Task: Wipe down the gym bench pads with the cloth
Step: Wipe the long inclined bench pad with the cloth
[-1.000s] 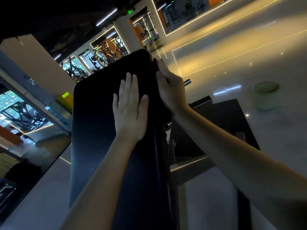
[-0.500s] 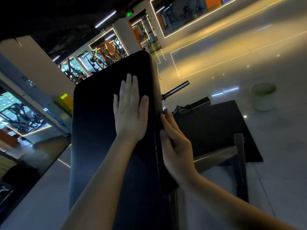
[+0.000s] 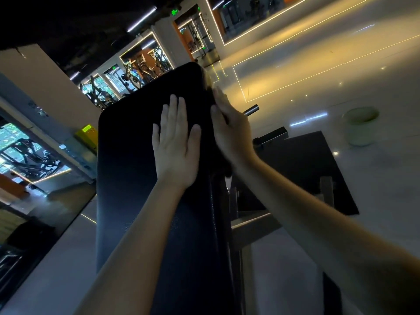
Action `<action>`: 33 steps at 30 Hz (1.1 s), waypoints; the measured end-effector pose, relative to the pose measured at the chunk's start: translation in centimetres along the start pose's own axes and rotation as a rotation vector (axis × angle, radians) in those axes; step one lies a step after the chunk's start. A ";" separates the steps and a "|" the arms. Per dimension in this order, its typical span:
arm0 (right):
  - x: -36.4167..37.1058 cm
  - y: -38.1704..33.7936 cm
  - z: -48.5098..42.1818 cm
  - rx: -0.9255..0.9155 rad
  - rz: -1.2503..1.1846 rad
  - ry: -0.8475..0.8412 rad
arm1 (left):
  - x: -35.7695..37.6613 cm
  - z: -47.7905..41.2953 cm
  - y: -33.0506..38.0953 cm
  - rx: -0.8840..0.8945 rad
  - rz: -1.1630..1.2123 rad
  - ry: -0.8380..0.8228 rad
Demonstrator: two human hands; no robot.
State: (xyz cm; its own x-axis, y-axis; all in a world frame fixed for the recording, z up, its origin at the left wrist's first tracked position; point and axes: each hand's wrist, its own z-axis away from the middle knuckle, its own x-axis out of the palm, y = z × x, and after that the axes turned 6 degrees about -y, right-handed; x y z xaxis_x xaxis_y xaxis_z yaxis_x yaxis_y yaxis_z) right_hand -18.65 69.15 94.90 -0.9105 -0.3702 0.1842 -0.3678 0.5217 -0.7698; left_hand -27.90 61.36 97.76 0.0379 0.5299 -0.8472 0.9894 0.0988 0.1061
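Pad [image 3: 141, 178] inclined, long axis running away from viewer. Left hand [image 3: 176, 151] flat on face near right edge, fingers straight. Right hand [image 3: 229, 130] nearer work: fingers straight, pressed along right side edge. Cloth under palm? Too dark to tell.

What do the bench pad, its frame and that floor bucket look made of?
Bench pad: black vinyl or faux leather by the look, fine pebbled grain with a dull sheen. Frame: likely painted metal, a straight hard-edged bar catching light. Bucket: probably plastic, pale green, smooth and matte; too dim to be sure.
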 end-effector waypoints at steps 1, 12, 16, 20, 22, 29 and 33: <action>0.1 0.0 2.2 -0.001 -0.033 -0.006 | 0.0 0.0 0.0 -0.005 -0.001 -0.001; 0.8 0.5 17.6 0.023 -0.036 -0.056 | -0.1 0.0 -0.1 0.003 -0.020 0.003; 1.2 -0.5 9.7 0.035 -0.111 0.006 | 0.0 -0.1 -0.3 0.013 -0.012 0.009; 1.3 -1.0 -1.7 0.001 0.016 0.040 | -0.1 0.0 -0.2 0.020 -0.007 0.019; 1.3 -1.0 -6.1 0.005 0.080 0.056 | -0.2 0.1 -0.1 0.019 -0.005 0.022; 0.6 -0.2 -2.8 -0.087 0.094 0.024 | -0.1 0.0 0.0 0.016 -0.003 0.012; 0.4 0.0 7.2 -0.093 -0.026 -0.011 | 0.0 -0.1 0.0 0.000 -0.019 0.012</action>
State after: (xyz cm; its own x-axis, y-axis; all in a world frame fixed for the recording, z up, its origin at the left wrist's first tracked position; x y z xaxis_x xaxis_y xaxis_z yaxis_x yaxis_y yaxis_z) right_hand -17.70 63.46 90.58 -0.8985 -0.3928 0.1962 -0.4078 0.5807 -0.7046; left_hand -27.87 61.42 97.86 0.0174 0.5376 -0.8430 0.9900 0.1091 0.0900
